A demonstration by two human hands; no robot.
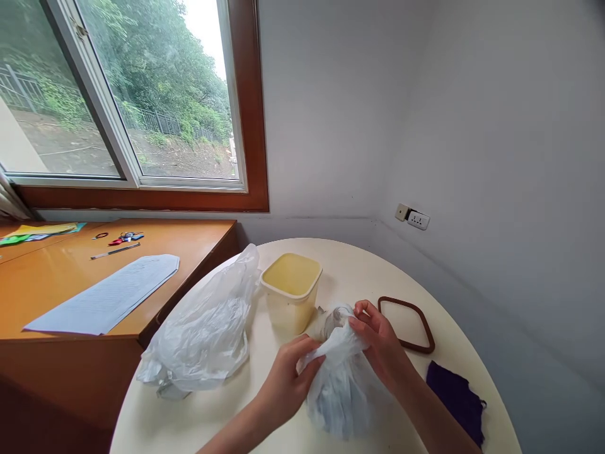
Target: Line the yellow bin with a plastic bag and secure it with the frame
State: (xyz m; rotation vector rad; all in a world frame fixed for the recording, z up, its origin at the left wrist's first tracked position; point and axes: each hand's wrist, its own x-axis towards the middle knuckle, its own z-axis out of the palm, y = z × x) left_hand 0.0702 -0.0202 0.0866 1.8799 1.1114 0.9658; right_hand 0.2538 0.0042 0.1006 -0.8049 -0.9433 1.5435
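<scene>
A translucent white plastic bag is between my hands at the front of the round table, with something pale and bluish showing faintly inside. My left hand pinches the left side of its mouth between thumb and fingers. On the opposite side, my right hand grips the gathered upper edge. Just behind the bag stands a pale yellow square bin, its top open. A greyish, crumpled-looking item lies between bin and bag, partly hidden. To the right of my right hand lies a brown rounded rectangular ring.
A larger crumpled white plastic bag lies on the left of the white round table. A dark purple cloth is by my right forearm. The wooden desk at left holds papers, a pen and keys.
</scene>
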